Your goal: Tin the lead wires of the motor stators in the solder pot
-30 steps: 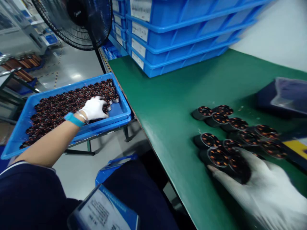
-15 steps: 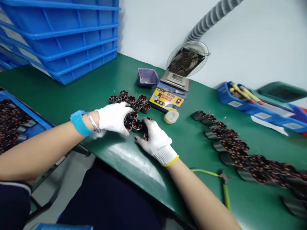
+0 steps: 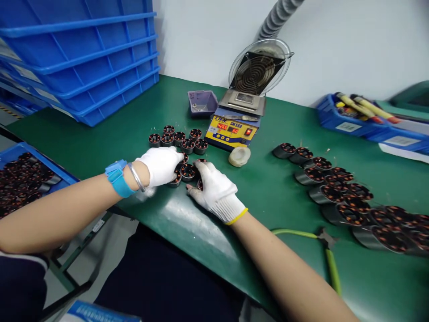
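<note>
Short metal cylinders with copper windings inside, which look like motor stators [image 3: 188,171], stand in a cluster on the green table. My left hand [image 3: 160,166], in a white glove, is closed against the left side of the near ones, with a thumb by the front stator [image 3: 175,180]. On the other side, my right hand [image 3: 214,187], also gloved, curls its fingers around a partly hidden stator [image 3: 200,184] and another behind it [image 3: 201,160]. Several more stators [image 3: 179,138] stand just beyond my hands. The gloves hide parts of the held pieces.
Behind the cluster stand a yellow-and-blue soldering pot [image 3: 228,133], a purple tray [image 3: 203,103] and a pale round piece [image 3: 239,156]. Rows of stators [image 3: 330,193] and green-handled cutters [image 3: 326,239] lie right. Blue crates [image 3: 114,58] and a stator-filled bin [image 3: 63,179] are left.
My left hand's fingers have drawn in against the stators. My right hand stays around its pieces. The whole view has shifted slightly.
</note>
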The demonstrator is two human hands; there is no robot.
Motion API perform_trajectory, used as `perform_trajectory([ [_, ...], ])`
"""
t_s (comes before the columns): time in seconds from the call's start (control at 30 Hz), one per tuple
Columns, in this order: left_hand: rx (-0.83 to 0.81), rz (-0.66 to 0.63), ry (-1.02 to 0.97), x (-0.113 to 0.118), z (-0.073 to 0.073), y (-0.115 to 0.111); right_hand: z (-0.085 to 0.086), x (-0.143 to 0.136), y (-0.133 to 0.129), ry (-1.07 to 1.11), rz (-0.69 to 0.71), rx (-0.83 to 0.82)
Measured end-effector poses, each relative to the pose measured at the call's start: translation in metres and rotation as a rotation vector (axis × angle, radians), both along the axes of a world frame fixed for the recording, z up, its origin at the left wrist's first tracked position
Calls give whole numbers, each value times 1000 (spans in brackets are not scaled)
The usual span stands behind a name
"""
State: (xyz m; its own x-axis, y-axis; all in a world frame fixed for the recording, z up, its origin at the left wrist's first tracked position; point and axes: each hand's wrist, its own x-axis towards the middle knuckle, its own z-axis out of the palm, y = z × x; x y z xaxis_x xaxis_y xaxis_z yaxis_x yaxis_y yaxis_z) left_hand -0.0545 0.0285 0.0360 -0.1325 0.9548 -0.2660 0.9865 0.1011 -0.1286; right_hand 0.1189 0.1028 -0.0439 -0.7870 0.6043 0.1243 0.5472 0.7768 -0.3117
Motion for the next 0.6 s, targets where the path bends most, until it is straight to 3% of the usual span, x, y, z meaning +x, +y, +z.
perform_trajectory([
  [0.17,-105,-44,-8,-1,6,3,1,0,0,15,3,0],
  [0.4,-62,-112,-132,-12,-4,-10,4,0,-1,-3,-9,0],
  [0.6,-67,-183,-248,-12,-5,-9,5,0,-1,36,-82,-46],
])
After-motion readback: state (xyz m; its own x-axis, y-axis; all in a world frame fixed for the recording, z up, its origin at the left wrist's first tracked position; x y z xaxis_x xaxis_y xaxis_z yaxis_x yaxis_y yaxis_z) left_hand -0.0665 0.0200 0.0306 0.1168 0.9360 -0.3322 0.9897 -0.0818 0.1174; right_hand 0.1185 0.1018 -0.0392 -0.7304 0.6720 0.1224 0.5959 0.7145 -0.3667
